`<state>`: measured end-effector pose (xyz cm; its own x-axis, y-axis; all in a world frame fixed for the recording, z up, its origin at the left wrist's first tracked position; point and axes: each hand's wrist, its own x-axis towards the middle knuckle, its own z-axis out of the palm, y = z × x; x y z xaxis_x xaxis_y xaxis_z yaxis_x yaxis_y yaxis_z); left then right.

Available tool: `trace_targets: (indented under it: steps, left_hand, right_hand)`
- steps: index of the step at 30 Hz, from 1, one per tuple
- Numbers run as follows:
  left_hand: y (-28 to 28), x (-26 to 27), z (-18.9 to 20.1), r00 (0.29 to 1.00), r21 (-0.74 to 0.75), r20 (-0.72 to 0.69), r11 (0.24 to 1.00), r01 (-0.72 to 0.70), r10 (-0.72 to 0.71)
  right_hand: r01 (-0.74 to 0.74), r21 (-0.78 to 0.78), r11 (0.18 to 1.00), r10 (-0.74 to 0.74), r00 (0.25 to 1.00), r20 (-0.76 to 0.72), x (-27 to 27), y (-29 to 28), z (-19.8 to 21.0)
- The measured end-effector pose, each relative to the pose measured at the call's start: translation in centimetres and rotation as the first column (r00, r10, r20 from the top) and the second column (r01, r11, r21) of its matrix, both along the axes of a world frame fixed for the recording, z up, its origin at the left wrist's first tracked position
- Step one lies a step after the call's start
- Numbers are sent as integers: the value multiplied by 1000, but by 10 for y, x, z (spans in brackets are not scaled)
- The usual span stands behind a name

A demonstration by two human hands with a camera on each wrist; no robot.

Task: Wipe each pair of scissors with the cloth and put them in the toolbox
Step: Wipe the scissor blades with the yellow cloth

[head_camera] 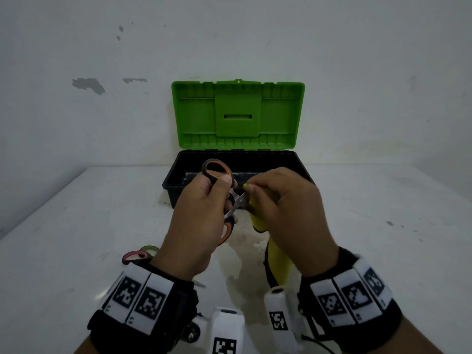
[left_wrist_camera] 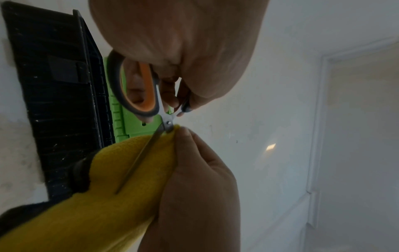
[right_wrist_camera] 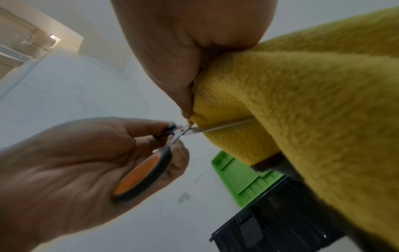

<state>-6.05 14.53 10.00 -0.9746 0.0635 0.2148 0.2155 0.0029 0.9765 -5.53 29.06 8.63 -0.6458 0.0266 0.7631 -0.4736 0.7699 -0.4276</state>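
Observation:
My left hand point(head_camera: 204, 208) grips the orange and black scissors point(head_camera: 217, 175) by the handles, blades pointing right. My right hand point(head_camera: 278, 200) pinches the yellow cloth point(head_camera: 278, 264) around the blades near the pivot. In the left wrist view one steel blade point(left_wrist_camera: 140, 158) lies across the cloth point(left_wrist_camera: 97, 213), the other is wrapped inside. The right wrist view shows the scissors point(right_wrist_camera: 142, 173) in the left palm and a blade entering the cloth point(right_wrist_camera: 302, 119). The toolbox point(head_camera: 176, 180) stands open just behind the hands, green lid point(head_camera: 237, 113) upright.
More scissors lie on the white table at my left wrist: a pink-handled loop point(head_camera: 132, 256) and a green-handled loop point(head_camera: 150, 249), with a blade tip point(head_camera: 200, 284) poking out below the wrist. A white wall rises close behind the toolbox.

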Motion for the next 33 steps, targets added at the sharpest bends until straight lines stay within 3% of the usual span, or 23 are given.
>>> trace_targets:
  steps: [3,9,15,18,22,28,33]
  left_hand:
    - [1,-3,0,1000,-16,-1,1000,-3,3]
    - [-1,-7,-9,997,31,78,999,18,-20]
    - [2,-11,-19,963,206,267,978,-10,-46]
    - [5,-12,-19,948,238,310,971,-5,-71]
    - [8,-10,-15,937,221,332,975,33,-107]
    - [6,-11,-17,935,215,339,976,32,-105]
    - [6,-12,-13,938,249,324,968,43,-125]
  right_hand:
    - [-54,29,998,54,999,1,1,-1,-3]
    - [93,-88,992,-87,993,75,-12,35,2]
    - [59,-278,959,-39,996,79,-6,56,4]
    - [-71,-202,977,77,997,25,2,43,-1]
    - [-162,78,984,166,985,-37,4,31,-10]
    - [-53,-10,999,52,995,-85,-2,46,-11]
    - [-125,76,989,130,989,-68,6,30,-16]
